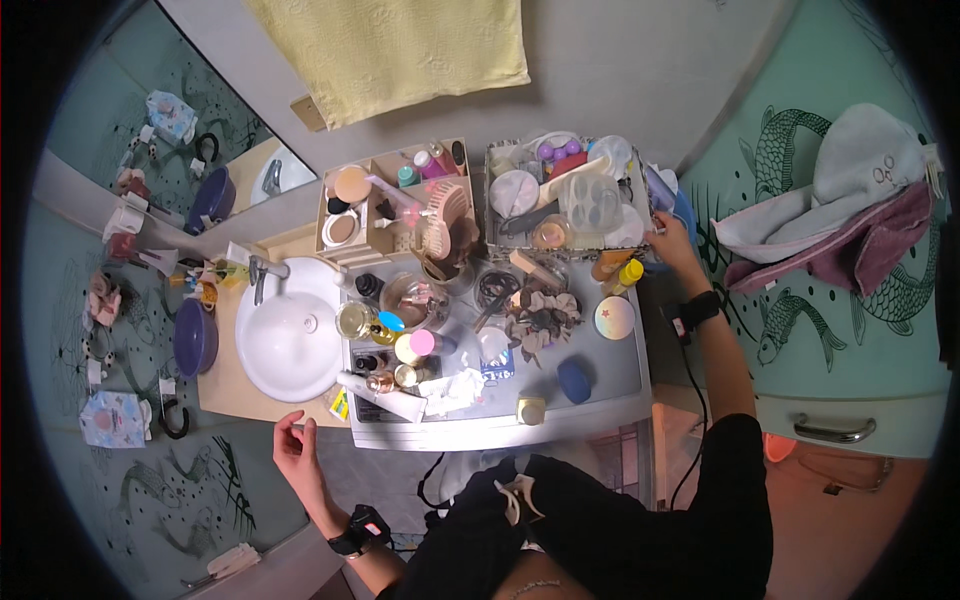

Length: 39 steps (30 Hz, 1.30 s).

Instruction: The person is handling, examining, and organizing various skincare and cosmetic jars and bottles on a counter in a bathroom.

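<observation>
My right hand (674, 245) reaches to the right end of a patterned storage basket (492, 215). Its fingers are closed near the basket's rim, beside a blue plastic item (685, 212); whatever they grip is too small to make out. My left hand (297, 455) hovers off the front of the counter, near the washbasin, fingers loosely bent and apart, holding nothing. The basket is filled with a clear moulded plastic tray (590, 203), a round whitish case (514, 193) and purple balls (558, 150). Just below my right hand stands a yellow-capped bottle (628, 274).
A white washbasin (290, 340) with a faucet (262, 280) lies left. A wooden organizer (375, 240) holds combs and cosmetics. Hair ties (543, 318), jars and a dark blue oval item (574, 381) crowd the grey top. A cable (700, 400) hangs from my right wrist.
</observation>
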### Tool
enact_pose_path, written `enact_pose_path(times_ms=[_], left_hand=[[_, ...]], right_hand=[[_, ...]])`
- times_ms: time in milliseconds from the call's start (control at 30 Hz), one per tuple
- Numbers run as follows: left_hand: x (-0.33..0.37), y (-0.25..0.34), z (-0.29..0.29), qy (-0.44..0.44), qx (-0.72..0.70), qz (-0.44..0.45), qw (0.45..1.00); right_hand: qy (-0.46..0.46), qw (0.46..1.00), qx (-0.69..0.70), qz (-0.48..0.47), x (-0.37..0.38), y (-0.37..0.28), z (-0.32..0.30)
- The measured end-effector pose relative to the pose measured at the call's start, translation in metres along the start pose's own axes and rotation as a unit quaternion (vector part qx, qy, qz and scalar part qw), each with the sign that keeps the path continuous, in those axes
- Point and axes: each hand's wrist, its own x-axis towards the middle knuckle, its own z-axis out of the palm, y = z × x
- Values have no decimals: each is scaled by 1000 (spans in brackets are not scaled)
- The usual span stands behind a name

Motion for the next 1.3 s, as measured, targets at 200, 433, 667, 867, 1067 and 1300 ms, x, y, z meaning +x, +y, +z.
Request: enact_pose_path(times_ms=[200, 433, 667, 867, 1067, 1300], left_hand=[[12, 4, 10, -51, -4, -3, 999], [37, 21, 29, -100, 0, 18, 995], [55, 33, 80, -222, 14, 55, 973], [64, 36, 107, -283, 17, 77, 956], [62, 43, 129, -341, 77, 198, 916], [51, 22, 130, -371, 165, 257, 877]], right_hand=[[-13, 996, 82, 13, -9, 2, -2], [-27, 988, 149, 35, -12, -5, 0], [-60, 972, 205, 99, -18, -19, -6], [-42, 966, 223, 126, -22, -12, -3], [96, 936, 319, 118, -77, -56, -23], [-6, 951, 302, 69, -141, -163, -3]])
